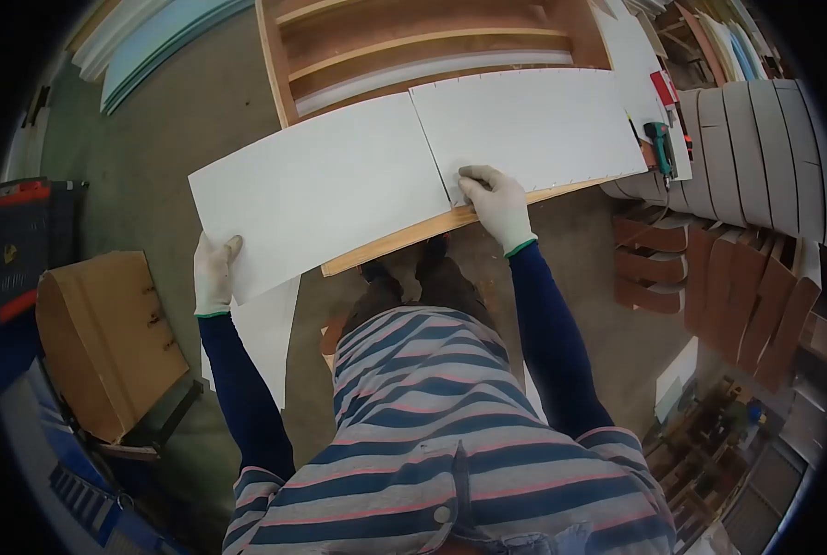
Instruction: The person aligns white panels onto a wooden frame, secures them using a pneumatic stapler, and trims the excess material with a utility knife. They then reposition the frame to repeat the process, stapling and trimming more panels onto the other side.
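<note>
A loose white panel (321, 185) lies across the left part of a wooden frame, its left end jutting past it. My left hand (214, 273), in a pale glove, grips that end with the thumb on top. Along a narrow dark seam, it meets a second white panel (533, 125), which has small marks along its edges. My right hand (496, 202), also gloved, is at the near end of the seam, fingers curled together over the panels; whatever is between them is hidden. Beneath the near edges runs a light wooden strip (395, 242).
The wooden frame (432, 44) with crossbars extends beyond the panels. A green nail or staple gun (658, 146) lies at right, near stacked curved grey pieces (755, 153) and brown curved boards (728, 287). A cardboard box (108, 342) stands at left. Pale sheets (168, 51) lie at the upper left.
</note>
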The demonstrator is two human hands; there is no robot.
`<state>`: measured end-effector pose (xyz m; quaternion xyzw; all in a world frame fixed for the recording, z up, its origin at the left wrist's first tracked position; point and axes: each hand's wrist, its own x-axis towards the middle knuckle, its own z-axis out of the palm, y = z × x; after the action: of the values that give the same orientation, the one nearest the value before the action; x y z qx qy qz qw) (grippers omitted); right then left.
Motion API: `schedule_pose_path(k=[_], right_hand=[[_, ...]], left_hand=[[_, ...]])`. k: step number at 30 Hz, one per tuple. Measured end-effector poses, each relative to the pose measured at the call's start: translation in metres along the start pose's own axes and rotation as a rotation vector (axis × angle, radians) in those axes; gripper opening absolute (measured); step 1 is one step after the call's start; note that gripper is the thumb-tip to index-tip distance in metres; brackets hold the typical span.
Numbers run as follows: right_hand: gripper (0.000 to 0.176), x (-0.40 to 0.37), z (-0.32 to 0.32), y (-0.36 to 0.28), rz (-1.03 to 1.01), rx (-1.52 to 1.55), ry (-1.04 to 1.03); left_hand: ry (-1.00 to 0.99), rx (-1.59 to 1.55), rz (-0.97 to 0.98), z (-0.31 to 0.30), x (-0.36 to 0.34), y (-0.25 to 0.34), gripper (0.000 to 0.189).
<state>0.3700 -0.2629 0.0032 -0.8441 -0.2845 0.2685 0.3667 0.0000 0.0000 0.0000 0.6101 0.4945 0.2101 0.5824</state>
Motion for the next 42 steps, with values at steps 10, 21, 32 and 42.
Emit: schedule_pose_path(k=[10,21,32,42], right_hand=[[0.030,0.005,0.000,0.004,0.195,0.297,-0.009],[0.027,0.009,0.004,0.002,-0.076,-0.092,-0.061],[0.023,0.011,0.004,-0.002,-0.079,-0.149,-0.089],[0.026,0.012,0.005,0.000,-0.080,-0.129,-0.087]], left_hand=[[0.015,-0.019,-0.004,0.007,-0.003,0.014,0.049],[0.020,-0.026,-0.001,0.006,-0.006,0.015,0.048],[0.035,0.032,-0.022,0.005,-0.004,0.009,0.048],[0.035,-0.028,-0.024,0.003,-0.001,0.001,0.046]])
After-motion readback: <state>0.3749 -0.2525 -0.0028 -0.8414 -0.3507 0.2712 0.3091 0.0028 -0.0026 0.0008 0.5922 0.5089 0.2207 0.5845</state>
